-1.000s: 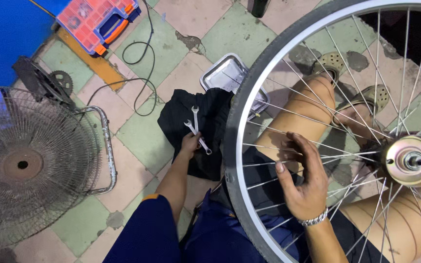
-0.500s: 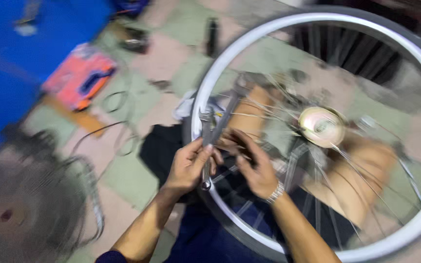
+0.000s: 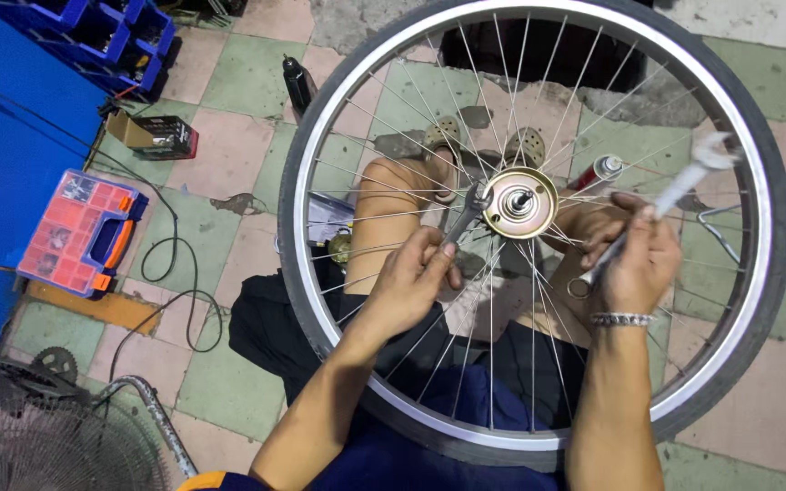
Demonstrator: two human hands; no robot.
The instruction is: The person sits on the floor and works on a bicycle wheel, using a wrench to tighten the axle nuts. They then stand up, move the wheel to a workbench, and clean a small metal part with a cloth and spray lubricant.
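I find spokes (image 3: pixel 411 109) fencing the hub (image 3: pixel 519 202); my left hand (image 3: pixel 414 282) reaches past them, open floor (image 3: pixel 238 73) outside the tyre (image 3: pixel 757 273).

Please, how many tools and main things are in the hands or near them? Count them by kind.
Steel wrenches: 2, one in the left hand at the hub, one in the right hand
Spoked bicycle wheels with black tyre: 1
Orange plastic parts boxes: 1
Black bottles: 1
Total: 5
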